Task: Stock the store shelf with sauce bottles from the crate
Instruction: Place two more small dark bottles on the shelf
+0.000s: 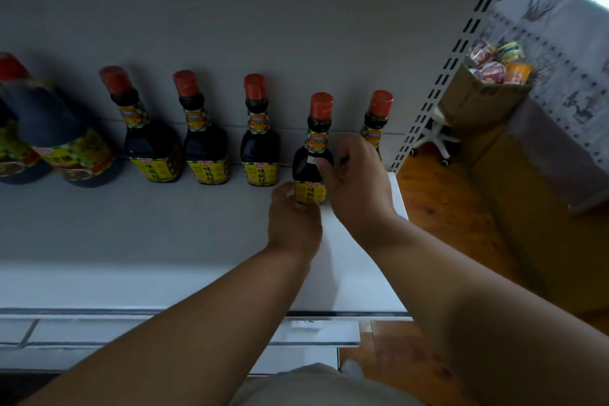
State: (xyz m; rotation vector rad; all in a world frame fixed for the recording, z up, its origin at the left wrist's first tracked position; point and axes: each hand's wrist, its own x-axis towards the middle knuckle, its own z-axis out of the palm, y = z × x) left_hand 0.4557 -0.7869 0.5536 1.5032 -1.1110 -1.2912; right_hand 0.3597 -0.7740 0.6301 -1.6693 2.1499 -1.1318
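From my remote seat I saw the white store shelf (164, 227) fill most of the view, its grey back panel rising behind and a slotted upright (438, 89) marking its right end. Beyond that end lay a wooden floor (441, 201), a cardboard box (474, 102) holding colourful packets, and the white legs of a stool (435, 138). Two large dark jugs (62, 142) with red caps stood at the far left of the shelf, touching each other. To their right a row of smaller sauce bottles stood upright against the back panel: three spaced bottles (204, 142) with red caps and yellow labels, then a fourth rear bottle (377, 115) near the shelf's right end, partly hidden by my right hand. The bottle being placed (313, 145) stood upright on the shelf just forward of that row, between the third and the rear bottle. My right hand (356, 181) had its grip clamped on that bottle's shoulder, fingers curled around its right side. My left hand (293, 217) had its grip pinched on the bottle's base, fingertips on the yellow label. I could not see the crate in this view
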